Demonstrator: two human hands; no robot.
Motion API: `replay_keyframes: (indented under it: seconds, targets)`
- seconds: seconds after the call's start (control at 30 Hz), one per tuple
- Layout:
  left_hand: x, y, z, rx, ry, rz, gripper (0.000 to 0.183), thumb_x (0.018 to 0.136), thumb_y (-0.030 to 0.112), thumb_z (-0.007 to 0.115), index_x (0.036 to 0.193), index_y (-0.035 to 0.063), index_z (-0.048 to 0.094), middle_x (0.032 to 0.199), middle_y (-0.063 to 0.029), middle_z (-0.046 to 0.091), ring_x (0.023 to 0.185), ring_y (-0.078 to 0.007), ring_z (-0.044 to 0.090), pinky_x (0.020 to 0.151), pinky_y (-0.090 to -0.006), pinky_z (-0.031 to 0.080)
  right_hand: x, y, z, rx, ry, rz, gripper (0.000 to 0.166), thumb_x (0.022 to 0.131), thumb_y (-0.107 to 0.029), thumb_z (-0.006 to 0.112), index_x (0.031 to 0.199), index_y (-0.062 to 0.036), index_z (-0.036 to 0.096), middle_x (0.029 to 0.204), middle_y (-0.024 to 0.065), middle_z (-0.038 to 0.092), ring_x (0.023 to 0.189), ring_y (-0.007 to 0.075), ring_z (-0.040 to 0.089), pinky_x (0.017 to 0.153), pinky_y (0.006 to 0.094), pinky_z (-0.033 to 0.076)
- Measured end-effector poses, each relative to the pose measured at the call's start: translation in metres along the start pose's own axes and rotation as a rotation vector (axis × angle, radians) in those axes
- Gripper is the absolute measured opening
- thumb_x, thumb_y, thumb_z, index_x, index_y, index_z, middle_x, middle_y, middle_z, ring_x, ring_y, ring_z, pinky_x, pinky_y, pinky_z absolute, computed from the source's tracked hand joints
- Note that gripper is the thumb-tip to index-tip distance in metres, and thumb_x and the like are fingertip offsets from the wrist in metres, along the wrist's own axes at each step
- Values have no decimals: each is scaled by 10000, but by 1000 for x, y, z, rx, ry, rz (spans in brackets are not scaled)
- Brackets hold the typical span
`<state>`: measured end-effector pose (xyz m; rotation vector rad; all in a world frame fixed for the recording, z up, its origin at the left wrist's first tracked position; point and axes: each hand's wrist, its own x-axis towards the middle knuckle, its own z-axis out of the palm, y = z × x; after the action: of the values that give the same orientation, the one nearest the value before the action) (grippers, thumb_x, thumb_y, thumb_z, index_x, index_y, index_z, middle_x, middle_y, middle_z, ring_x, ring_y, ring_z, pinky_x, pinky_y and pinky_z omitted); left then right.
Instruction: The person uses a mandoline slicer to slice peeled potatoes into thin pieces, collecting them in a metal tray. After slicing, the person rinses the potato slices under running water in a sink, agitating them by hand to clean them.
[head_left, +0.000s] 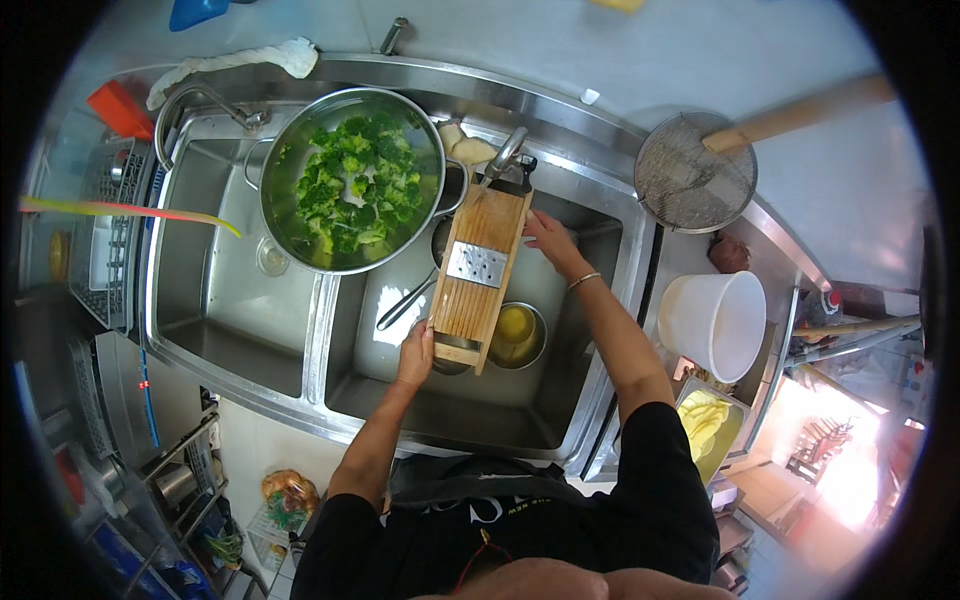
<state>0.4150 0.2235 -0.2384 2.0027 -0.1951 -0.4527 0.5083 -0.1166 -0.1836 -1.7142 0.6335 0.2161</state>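
Over the right basin (465, 412) of a steel double sink, both my hands hold a wooden grater board (484, 214) with a perforated metal plate (476, 264) across its middle. My left hand (417, 354) grips its near left edge. At the far right edge is my right hand (553, 241), a bracelet on the wrist. The board's far end lies beneath the tap spout (506, 154). Below it in the basin are a round metal bowl (536, 360) with something yellow inside and a black-handled ladle or pan (405, 304), partly hidden by the board.
A large two-handled steel pot (281, 217) of broccoli florets (360, 184) in water straddles the divider and left basin (225, 330). To the right stand a wood-handled wire strainer (694, 180), a white plastic tub (701, 322) and a metal tray (720, 450) holding yellow cloth or gloves.
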Motion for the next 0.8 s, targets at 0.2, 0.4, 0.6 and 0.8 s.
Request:
replay_keyframes:
  seconds: [0.2,0.4,0.6,0.8]
  targets:
    - [11,0,-7,106,-25,-9,308,962,207,428,1164,-12,507,1036,-257,593,973,-429,565,830,-458,446,5,19,11,195,-129,12,338,927,-264,567,1223,-103,536,1099,-32,590,966,67,533,798,242,448]
    - [31,-34,-9,138,-75,-16,337,978,236,418,1214,1,470,1116,-258,562,1027,-424,545,868,-448,436,-3,33,21,315,-54,-45,340,904,-198,592,1221,-89,535,1038,-11,607,917,89,542,772,260,447]
    - [38,-40,-12,112,-64,-52,351,985,239,404,1232,-2,463,1126,-249,557,1074,-406,525,902,-433,421,-7,29,28,359,-9,-41,332,895,-167,606,1210,-81,545,997,-14,613,865,81,539,742,239,436]
    - [40,-50,-13,45,-64,-43,359,992,269,371,1215,14,490,1124,-241,565,1055,-408,539,893,-424,422,-6,14,35,357,-32,-81,297,882,-150,623,1155,-51,563,942,-14,617,792,64,516,684,225,418]
